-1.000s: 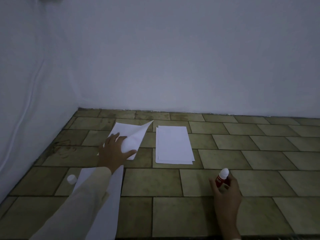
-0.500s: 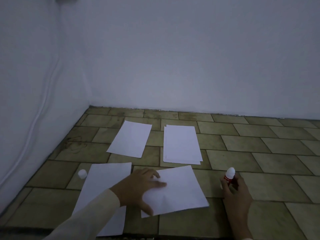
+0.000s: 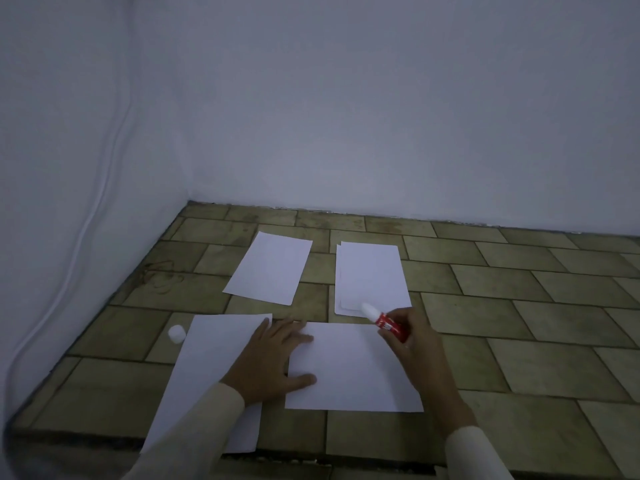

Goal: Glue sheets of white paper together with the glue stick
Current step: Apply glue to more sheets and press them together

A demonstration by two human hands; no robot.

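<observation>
Lettering on the red glue stick (image 3: pixel 387 322) is too blurred to read; right hand (image 3: pixel 417 341) grips it, tip at ten o'clock above the near sheet (image 3: pixel 353 368) — left hand (image 3: pixel 273 362) flat, pinning its edge; cap (image 3: pixel 176 333) on the floor (image 3: pixel 519 341).

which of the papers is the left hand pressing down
The near sheet at centre front, its left edge under the left hand. The long sheet lies under the sleeve; the far sheet and the stack lie untouched.

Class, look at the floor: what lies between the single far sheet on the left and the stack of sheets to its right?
Nothing: in the head view, only bare floor tile separates the single sheet from the stack.
</observation>
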